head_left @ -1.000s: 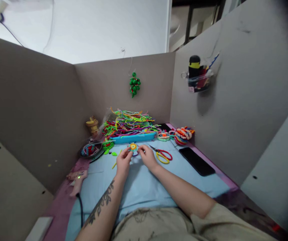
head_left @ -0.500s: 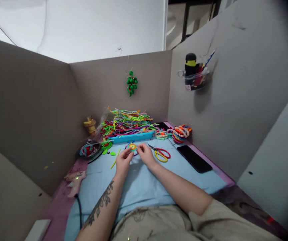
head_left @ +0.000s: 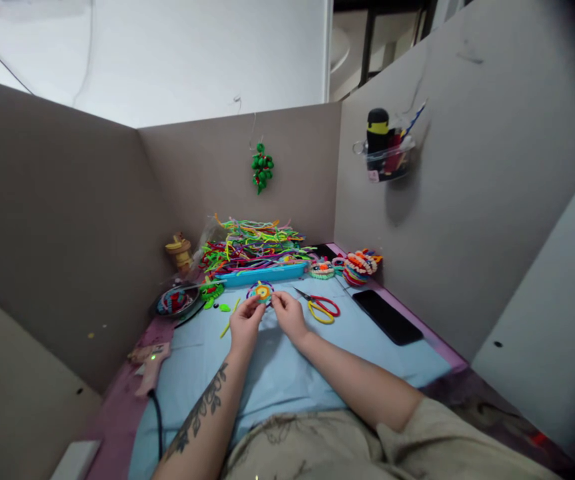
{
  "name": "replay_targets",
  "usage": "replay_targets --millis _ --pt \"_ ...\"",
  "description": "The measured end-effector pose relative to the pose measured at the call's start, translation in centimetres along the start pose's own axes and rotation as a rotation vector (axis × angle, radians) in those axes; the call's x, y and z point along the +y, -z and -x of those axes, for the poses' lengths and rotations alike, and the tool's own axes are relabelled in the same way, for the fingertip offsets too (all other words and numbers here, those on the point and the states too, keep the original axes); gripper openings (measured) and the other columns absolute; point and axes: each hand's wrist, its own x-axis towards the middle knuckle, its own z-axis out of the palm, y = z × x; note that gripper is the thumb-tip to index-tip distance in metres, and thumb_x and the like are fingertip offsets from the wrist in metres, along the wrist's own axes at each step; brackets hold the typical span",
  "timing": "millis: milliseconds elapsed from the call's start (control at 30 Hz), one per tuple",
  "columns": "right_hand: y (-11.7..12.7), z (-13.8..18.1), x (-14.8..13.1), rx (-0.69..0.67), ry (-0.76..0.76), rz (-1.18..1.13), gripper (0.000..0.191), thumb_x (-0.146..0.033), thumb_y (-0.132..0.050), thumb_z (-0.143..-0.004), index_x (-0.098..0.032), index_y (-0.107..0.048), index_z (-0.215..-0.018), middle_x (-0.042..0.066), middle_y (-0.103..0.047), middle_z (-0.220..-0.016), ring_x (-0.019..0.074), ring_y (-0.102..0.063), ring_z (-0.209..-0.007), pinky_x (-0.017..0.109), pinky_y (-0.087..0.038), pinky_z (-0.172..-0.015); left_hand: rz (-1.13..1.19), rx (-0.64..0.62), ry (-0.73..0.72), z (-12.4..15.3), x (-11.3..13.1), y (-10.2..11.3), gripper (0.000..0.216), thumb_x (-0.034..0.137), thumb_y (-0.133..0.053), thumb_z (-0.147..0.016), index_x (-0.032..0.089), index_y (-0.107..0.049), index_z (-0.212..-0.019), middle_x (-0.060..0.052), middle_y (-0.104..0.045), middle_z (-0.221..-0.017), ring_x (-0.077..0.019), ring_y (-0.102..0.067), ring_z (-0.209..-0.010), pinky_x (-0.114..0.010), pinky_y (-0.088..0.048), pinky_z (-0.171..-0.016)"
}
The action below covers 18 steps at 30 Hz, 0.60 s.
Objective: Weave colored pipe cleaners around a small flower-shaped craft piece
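Between my hands is a round, coiled pipe-cleaner piece [head_left: 261,291], with a yellow-orange middle, a turquoise band and a purple outer loop. My left hand [head_left: 245,320] pinches its lower left edge. My right hand [head_left: 289,314] has thumb and forefinger closed at its right edge. Scissors [head_left: 323,309] with one red and one yellow handle lie to the right of my right hand. A yellow-green pipe cleaner [head_left: 226,328] lies left of my left hand, near small green leaf-shaped pieces [head_left: 224,307].
Behind my hands, a blue tray [head_left: 262,274] bears a heap of colourful pipe cleaners [head_left: 257,243]. A black phone [head_left: 387,317] lies right; a pink glue gun [head_left: 152,367] and a round dish [head_left: 178,301] are left. Grey panels [head_left: 247,160] enclose the table.
The coiled piece has turned and lifted slightly, so more of its face and purple loop show. Both hands keep their pinch in nearly the same place.
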Motion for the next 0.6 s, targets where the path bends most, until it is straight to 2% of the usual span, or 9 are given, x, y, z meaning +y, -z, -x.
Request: replay_targets --millis 133,333,467,533,600 --pt "0.0 -0.15 0.08 -0.027 -0.055 -0.162 0.024 -0.04 -0.053 -0.077 -0.018 -0.063 -0.074 0.002 -0.063 -0.074 0.0165 -0.054 -0.071 0.026 -0.041 -0.065 -0.006 0.001 -0.001 0.08 0.33 -0.05 0.038 0.031 -0.073 -0.06 0.014 -0.067 -0.093 -0.005 -0.067 -0.074 -0.0134 -0.059 -0.062 -0.023 -0.045 -0.055" --pt "0.17 -0.34 0.24 -0.063 -0.228 -0.377 0.02 -0.037 -0.058 -0.07 -0.019 -0.067 -0.076 0.003 -0.063 -0.083 0.0144 -0.052 -0.067 0.024 -0.036 -0.054 -0.004 -0.013 0.01 0.17 0.78 -0.05 0.039 0.032 -0.073 -0.06 0.014 -0.067 -0.095 -0.004 -0.066 -0.071 -0.0118 -0.057 -0.059 -0.02 -0.042 -0.05" --pt "0.42 -0.36 -0.08 -0.059 -0.249 -0.462 0.016 -0.032 -0.058 -0.067 -0.02 -0.069 -0.073 0.004 -0.063 -0.092 0.0144 -0.052 -0.069 0.024 -0.035 -0.052 0.014 -0.003 0.016 0.09 0.88 0.07 0.04 0.033 -0.074 -0.059 0.014 -0.067 -0.094 -0.004 -0.067 -0.071 -0.012 -0.057 -0.059 -0.02 -0.04 -0.048" --pt "0.6 -0.33 -0.3 -0.077 -0.246 -0.477 0.021 -0.036 -0.055 -0.07 -0.021 -0.069 -0.073 0.005 -0.063 -0.091 0.0155 -0.053 -0.072 0.024 -0.035 -0.052 0.024 0.0 0.028 0.03 0.94 0.11 0.042 0.033 -0.075 -0.058 0.014 -0.067 -0.095 -0.003 -0.066 -0.069 -0.0117 -0.056 -0.058 -0.02 -0.039 -0.048" --pt "0.76 -0.31 -0.48 -0.088 -0.255 -0.473 0.035 -0.045 -0.045 -0.078 -0.02 -0.068 -0.076 0.006 -0.064 -0.089 0.0168 -0.054 -0.075 0.024 -0.036 -0.051 0.032 0.009 0.047 -0.01 0.98 0.13 0.045 0.034 -0.075 -0.058 0.013 -0.066 -0.096 -0.003 -0.066 -0.067 -0.0113 -0.056 -0.057 -0.019 -0.038 -0.047"
